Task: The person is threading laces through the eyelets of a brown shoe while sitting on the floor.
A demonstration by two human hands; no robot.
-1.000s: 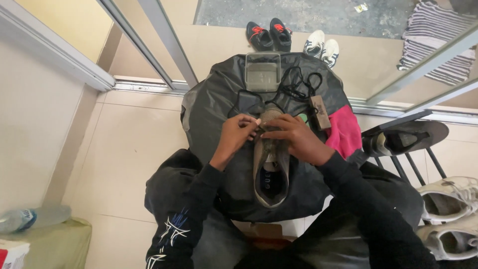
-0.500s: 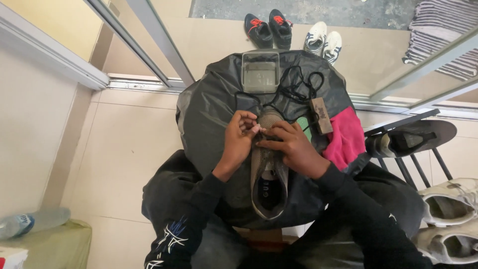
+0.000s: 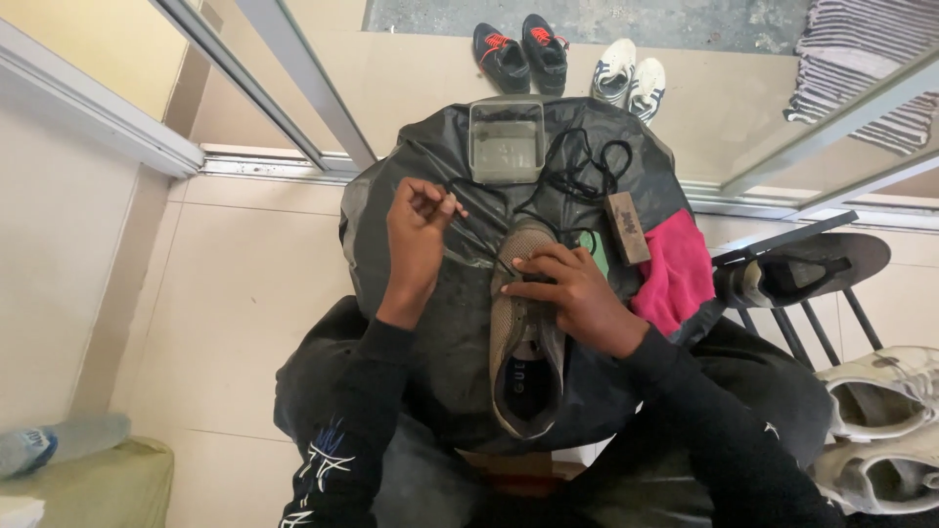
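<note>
Shoe (image 3: 523, 332) between both hands.

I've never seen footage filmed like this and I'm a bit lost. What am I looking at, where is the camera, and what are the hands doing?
There is no machine here. The camera sits on a person's head and looks straight down, so you see their own two arms in black sleeves and their lap.

Over the lap lies a black plastic sheet used as a work surface. On it rest a grey-brown sneaker, a clear plastic tub, a loose black shoelace, a small wooden brush and a pink cloth.

The right hand presses on the front of the sneaker, steadying it. The left hand is raised to the side and pinches a thin lace that runs back toward the shoe.

On the floor beyond stand black sneakers with red laces and a white pair.
</note>
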